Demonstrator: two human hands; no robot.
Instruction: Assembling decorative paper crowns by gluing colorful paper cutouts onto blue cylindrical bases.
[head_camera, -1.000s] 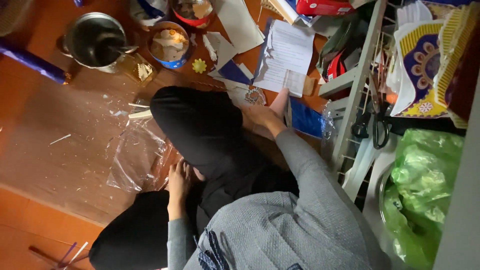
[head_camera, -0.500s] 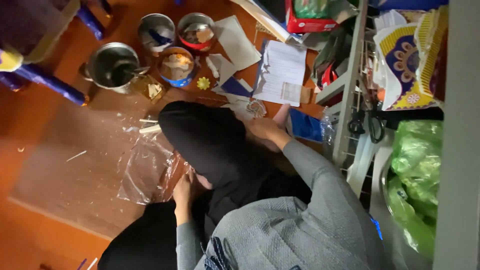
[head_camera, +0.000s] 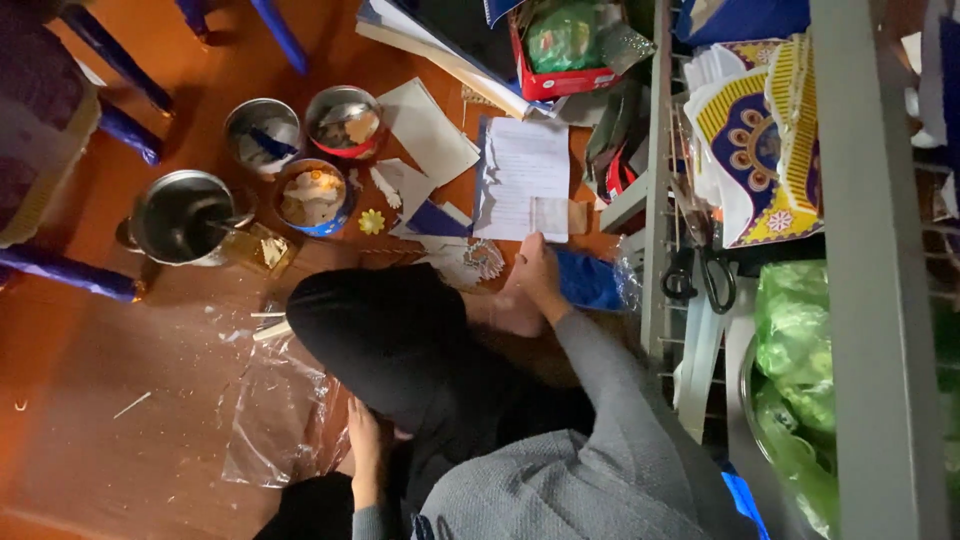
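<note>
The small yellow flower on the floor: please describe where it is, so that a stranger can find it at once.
Start at the orange-brown floor and find the group of round metal tins near the top. Just right of the lowest tin, the blue-rimmed one, lies the yellow flower, left of the dark blue paper scrap. It is the only bright yellow, petal-shaped piece among white and blue papers.

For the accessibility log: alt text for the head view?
Seated on an orange floor, a person's right hand touches a white paper while the left hand rests by a clear plastic sheet. Round tins lie ahead, a metal rack at right.
</note>
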